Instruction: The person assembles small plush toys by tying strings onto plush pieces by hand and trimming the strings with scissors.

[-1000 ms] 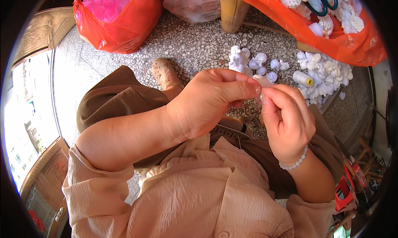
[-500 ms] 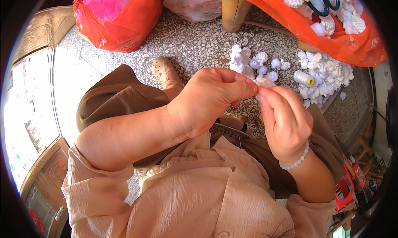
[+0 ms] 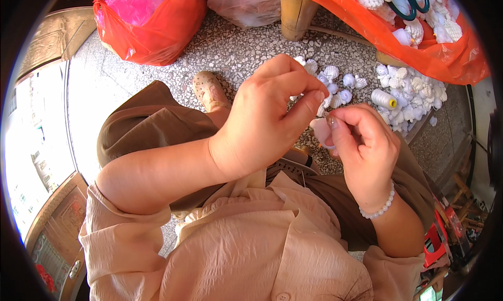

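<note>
My left hand (image 3: 264, 112) is raised over my lap, its thumb and index finger close together; anything between their tips is too small to make out. Below and right of those tips, my right hand (image 3: 367, 149), with a beaded bracelet at the wrist, pinches a small pale piece (image 3: 320, 128) with an orange bit at its lower edge. Behind both hands, small white knitted pieces (image 3: 330, 72) lie on the speckled floor (image 3: 246, 55), with a larger heap (image 3: 406, 96) and a white thread spool (image 3: 382, 99) with a yellow end to the right.
A red bag (image 3: 146, 36) and a translucent bag (image 3: 241, 5) stand at the back, beside a wooden leg (image 3: 293, 20). An orange bag (image 3: 414, 62) at upper right holds white pieces and dark green scissors (image 3: 406, 7). A red object (image 3: 435, 248) is at lower right.
My left hand has moved upward, away from my right fingertips, which were touching it. My right hand has shifted slightly right, and the pale piece in it now shows more clearly.
</note>
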Available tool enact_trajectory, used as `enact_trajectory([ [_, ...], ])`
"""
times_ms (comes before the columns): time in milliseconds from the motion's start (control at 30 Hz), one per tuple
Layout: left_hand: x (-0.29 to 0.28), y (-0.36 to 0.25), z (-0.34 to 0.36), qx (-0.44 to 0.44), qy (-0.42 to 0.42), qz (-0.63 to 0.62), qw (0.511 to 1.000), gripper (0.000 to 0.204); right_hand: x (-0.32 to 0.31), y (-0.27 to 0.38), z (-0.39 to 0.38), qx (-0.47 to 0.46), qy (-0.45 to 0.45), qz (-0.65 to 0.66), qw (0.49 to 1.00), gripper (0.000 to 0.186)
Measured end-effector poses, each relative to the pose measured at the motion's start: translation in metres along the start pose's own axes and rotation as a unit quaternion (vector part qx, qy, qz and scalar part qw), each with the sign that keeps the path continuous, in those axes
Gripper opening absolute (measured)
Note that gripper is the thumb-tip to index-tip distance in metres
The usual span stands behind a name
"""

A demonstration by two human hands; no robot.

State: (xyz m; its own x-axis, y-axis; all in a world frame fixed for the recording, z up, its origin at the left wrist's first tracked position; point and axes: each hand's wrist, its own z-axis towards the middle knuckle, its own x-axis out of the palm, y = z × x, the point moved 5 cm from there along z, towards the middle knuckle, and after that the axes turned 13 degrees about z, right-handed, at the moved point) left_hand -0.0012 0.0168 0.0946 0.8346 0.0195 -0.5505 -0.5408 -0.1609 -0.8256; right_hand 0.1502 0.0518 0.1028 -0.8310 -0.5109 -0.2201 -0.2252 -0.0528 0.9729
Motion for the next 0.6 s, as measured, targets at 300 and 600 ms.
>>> enact_trajectory([
  [300,-0.006,-0.015,0.0,0.178,-0.056,0.124,0.974,0.019,-0.001,0.001,-0.001,0.043,0.0,0.034,0.998,0.006],
  [600,-0.007,-0.016,0.0,0.211,-0.064,0.121,0.968,0.02,0.0,-0.001,-0.001,0.051,0.007,0.02,0.998,0.006],
])
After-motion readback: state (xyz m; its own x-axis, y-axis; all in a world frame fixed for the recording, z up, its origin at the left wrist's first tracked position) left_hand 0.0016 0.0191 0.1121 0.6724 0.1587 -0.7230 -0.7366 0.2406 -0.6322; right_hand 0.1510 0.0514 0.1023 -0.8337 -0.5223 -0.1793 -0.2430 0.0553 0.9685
